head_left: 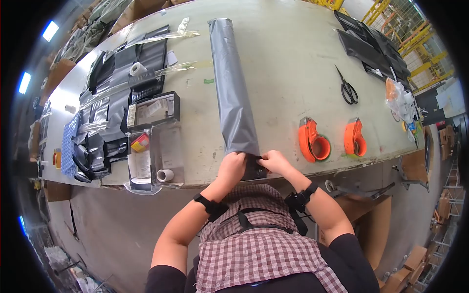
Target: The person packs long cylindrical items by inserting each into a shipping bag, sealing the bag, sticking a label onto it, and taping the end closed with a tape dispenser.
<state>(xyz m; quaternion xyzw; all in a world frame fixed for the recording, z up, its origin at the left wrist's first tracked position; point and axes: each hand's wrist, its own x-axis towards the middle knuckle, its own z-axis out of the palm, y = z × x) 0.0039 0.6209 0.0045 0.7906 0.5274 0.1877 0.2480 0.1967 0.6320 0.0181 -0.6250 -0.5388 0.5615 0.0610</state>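
A long package in grey plastic wrap lies lengthwise on the table, its near end close to the front edge. My left hand is closed on the left side of the wrap at that end. Opposite it, my right hand pinches the right side of the same end. Between the hands the inner face of the plastic looks black. What the wrap contains is hidden.
To the right are two orange tape dispensers and black scissors. Black plastic bags spread over the left side, beside a box of labels and a clear tray. More black bags lie far right.
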